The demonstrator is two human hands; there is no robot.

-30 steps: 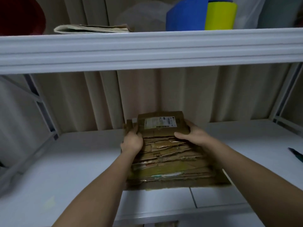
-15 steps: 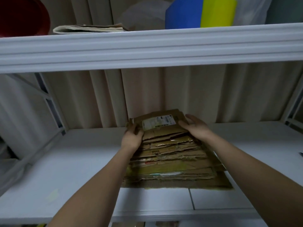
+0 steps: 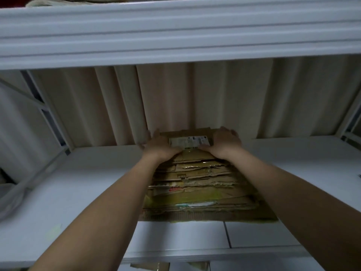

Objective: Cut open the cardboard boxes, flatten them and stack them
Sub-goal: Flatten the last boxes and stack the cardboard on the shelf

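Observation:
A stack of flattened cardboard boxes [image 3: 201, 184] lies on the white shelf board [image 3: 78, 192], its widest sheet at the bottom near the front edge. The top piece carries a white shipping label [image 3: 190, 142] and sits at the back of the stack, close to the curtain. My left hand [image 3: 159, 146] rests on this top piece's left end with fingers spread toward the back. My right hand [image 3: 224, 142] lies over its right end, thumb on the label's edge. Both press down on it.
A thick white upper shelf [image 3: 175, 36] hangs low over the stack. A beige pleated curtain [image 3: 195, 98] closes the back. Slanted frame bars [image 3: 48, 118] stand at the left. More cardboard [image 3: 150, 266] shows below the shelf's front edge.
Both hands slid the top labelled piece farther back on the stack and went from gripping its sides to lying over its ends. My view moved closer and lower under the upper shelf.

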